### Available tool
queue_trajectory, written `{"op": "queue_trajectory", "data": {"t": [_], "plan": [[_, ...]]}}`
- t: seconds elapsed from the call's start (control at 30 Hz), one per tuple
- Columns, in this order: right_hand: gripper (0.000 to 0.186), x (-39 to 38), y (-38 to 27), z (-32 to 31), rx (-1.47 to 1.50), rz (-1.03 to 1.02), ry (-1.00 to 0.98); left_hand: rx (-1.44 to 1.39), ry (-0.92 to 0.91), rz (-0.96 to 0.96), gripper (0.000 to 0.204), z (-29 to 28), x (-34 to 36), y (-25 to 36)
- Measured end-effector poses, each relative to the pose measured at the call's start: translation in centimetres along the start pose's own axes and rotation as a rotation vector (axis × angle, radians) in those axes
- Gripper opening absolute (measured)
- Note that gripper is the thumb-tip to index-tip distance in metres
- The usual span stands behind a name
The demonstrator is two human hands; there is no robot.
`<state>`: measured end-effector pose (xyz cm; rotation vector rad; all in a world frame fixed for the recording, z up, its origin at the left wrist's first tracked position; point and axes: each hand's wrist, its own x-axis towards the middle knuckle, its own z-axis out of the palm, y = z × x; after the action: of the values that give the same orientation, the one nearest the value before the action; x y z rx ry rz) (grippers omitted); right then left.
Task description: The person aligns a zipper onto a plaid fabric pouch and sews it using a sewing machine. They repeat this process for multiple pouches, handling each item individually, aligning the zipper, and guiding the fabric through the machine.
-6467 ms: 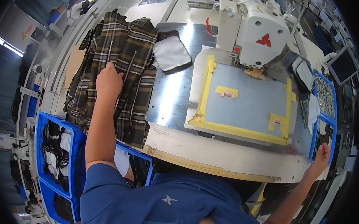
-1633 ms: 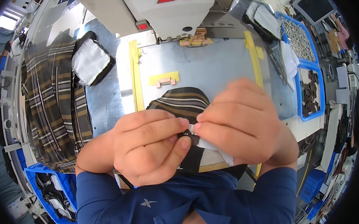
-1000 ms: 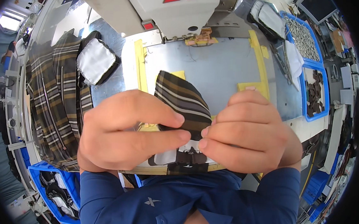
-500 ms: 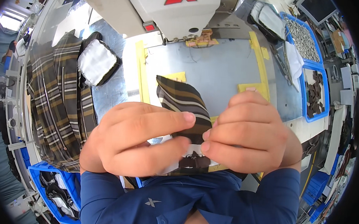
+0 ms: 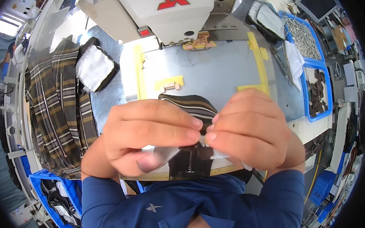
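Observation:
A dark fabric piece point(image 5: 193, 103) with brown and white stripes is pinched between both hands above the front of the worktable. My left hand point(image 5: 148, 128) is closed on its left side, fingertips pressed together. Closed on the other side, my right hand point(image 5: 252, 135) almost meets the left at the middle. White lining shows beneath the fingers. Below the fingertips hangs a dark part point(image 5: 189, 166) of the cloth, with a thin light metal strip down its middle. The fingers hide much of the pinched edge.
A white sewing machine point(image 5: 163, 12) stands ahead over a metal plate point(image 5: 219, 66) marked with yellow tape. Plaid fabric pieces point(image 5: 53, 114) and a white-lined piece point(image 5: 94, 69) lie left. Blue bins point(image 5: 305, 118) with small parts sit right; another blue bin point(image 5: 55, 204) is lower left.
My hands have drawn closer together, and the striped piece has come lower, its far tip nearer me. The dark part with the metal strip now shows. The view has shifted slightly.

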<state>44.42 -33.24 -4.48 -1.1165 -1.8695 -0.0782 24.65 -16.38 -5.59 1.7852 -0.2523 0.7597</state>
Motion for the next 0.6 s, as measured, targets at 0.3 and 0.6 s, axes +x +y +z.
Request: {"op": "queue_trajectory", "data": {"t": [0.3, 0.6], "plan": [[0.013, 0.4, 0.6, 2.0, -0.050, -0.169, 0.184, 0.279, -0.054, 0.150, 0.012, 0.0, -0.6, -0.6], [0.015, 0.1, 0.9, 1.5, 0.053, -0.065, 0.041, 0.283, -0.090, 0.120, 0.012, -0.4, 0.1, -0.2]]}}
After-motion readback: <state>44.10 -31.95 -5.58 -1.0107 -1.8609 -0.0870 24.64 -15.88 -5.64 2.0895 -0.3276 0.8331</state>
